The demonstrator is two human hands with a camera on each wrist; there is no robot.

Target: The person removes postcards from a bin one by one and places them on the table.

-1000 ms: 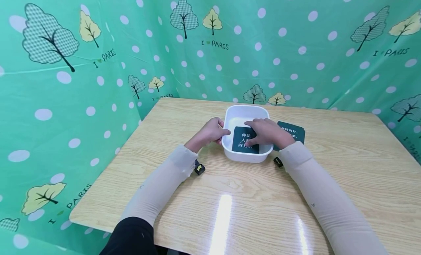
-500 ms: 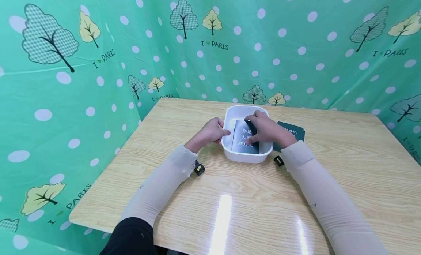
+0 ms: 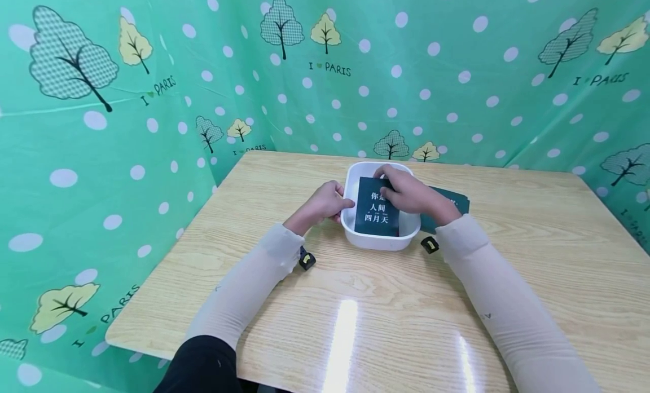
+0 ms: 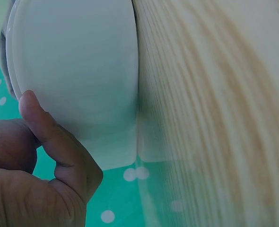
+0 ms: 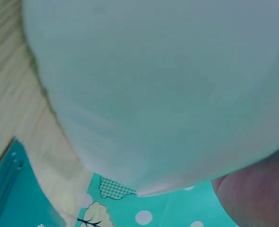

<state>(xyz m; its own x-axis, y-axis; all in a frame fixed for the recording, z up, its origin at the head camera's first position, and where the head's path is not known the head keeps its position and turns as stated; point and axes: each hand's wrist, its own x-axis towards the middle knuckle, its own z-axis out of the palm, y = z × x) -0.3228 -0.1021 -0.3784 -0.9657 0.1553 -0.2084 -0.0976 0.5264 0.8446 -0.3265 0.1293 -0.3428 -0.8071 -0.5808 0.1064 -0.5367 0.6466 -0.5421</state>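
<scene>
A white plastic tub [image 3: 381, 242] stands on the wooden table, its side wall filling much of both wrist views. My left hand [image 3: 326, 201] grips the tub's left rim, with the thumb [image 4: 40, 116] at the edge in the left wrist view. Inside the tub, my right hand [image 3: 406, 190] pinches a dark green card [image 3: 377, 212] with white Chinese characters by its upper right part. This card leans up toward the far end of the tub. Only a bit of the right hand shows in the right wrist view, and its far fingertips are hidden behind the card.
Several similar green cards [image 3: 455, 199] lie fanned on the table right of the tub, partly under the right forearm. Small black devices sit by the left cuff [image 3: 307, 260] and right cuff [image 3: 429, 244]. A green patterned curtain [image 3: 447, 77] hangs behind the table.
The right hand has shifted slightly away from me and tilted the card, whose top edge now sits higher toward the tub's far end. The left hand keeps its grip on the rim.
</scene>
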